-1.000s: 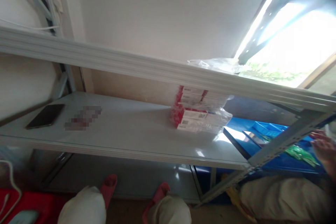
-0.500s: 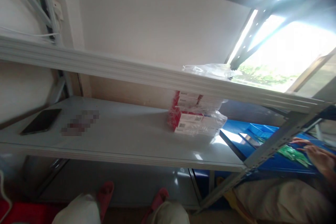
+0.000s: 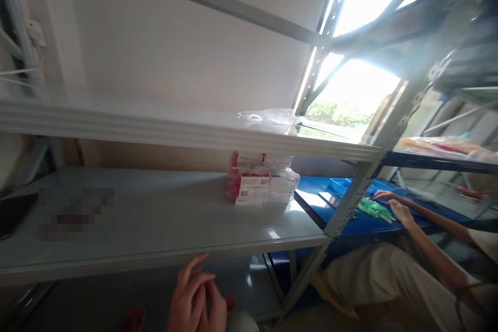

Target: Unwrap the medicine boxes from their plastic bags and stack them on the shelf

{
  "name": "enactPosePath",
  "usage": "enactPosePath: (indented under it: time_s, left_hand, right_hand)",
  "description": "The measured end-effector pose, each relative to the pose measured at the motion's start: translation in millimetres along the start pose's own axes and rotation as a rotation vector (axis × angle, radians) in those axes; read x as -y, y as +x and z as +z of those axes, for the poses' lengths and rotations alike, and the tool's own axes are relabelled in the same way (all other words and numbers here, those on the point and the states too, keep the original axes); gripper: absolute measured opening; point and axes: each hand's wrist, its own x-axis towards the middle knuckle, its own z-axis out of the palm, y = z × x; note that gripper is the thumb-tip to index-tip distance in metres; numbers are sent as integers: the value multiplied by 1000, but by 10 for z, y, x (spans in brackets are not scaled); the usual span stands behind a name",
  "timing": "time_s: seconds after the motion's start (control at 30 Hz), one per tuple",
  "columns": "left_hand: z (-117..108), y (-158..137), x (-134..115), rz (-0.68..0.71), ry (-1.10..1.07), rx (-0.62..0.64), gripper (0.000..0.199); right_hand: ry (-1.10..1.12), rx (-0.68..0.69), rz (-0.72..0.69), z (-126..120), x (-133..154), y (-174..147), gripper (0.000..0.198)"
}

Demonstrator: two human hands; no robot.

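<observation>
My left hand (image 3: 184, 293) and my right hand (image 3: 215, 307) are together at the bottom centre, below the front edge of the grey shelf (image 3: 155, 228). Their fingers touch and partly overlap. The left fingers are loosely stretched and apart, with the index finger pointing toward the shelf edge. The right fingers lie against the left ones and are partly covered. I see no object in either hand. Farther back on the shelf, a stack of white and red boxes (image 3: 252, 187) sits in clear plastic wrap.
A dark flat device (image 3: 17, 212) lies at the shelf's left, beside a blurred-out patch. An upper shelf beam (image 3: 175, 132) crosses overhead; a metal post (image 3: 344, 207) stands right. Beyond it, a co-worker's hands (image 3: 397, 207) are at green packets (image 3: 375, 209) on a blue table (image 3: 420, 218).
My two hands have come into view together at the bottom centre. The view has swung to the right, so the shelf and boxes appear farther left and more of the co-worker shows.
</observation>
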Motion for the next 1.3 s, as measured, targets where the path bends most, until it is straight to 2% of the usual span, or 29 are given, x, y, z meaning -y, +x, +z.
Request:
enactPosePath:
  time_s: [0.1,0.2,0.3,0.4,0.5,0.6,0.67,0.83,1.0,1.17,1.23,1.3]
  left_hand:
    - [3,774,-315,169,36,51,28]
    - [97,1519,-492,275,88,56,27]
    - [299,2161,-563,342,197,88,26]
    - [563,2668,-613,335,370,71,30]
    - [832,3021,-657,253,529,34,32]
    - [1048,3229,-670,331,642,197,27]
    - [1146,3311,-655,402,689,295,28]
    - [1266,3425,-629,350,732,331,23]
    - [1300,3447,-796,380,798,399,24]
    - [1174,3378,-935,407,731,376,22]
    - [1021,3342,-935,450,709,361,23]
    - [809,3299,-913,497,699,346,22]
  right_hand:
    - [-86,-90,23,-286,-209,729,28]
    - [-260,-165,-43,-803,-264,1490,26]
    - [-460,-256,-145,-1292,-231,2178,25]
    - [-675,-220,-221,-1569,-221,2732,26]
    - [-817,-63,-269,-1661,-256,3107,31]
    - [-898,100,-332,-1670,-298,3312,28]
    - [-929,131,-342,-1667,-322,3376,22]
    - [-1019,180,-362,-1686,-395,3448,34]
    - [-1116,269,-427,-1671,-458,3565,26]
    - [-1241,330,-568,-1611,-380,3525,24]
    - [-1269,308,-633,-1591,-267,3431,24]
    - [-1232,258,-623,-1558,-111,3332,26]
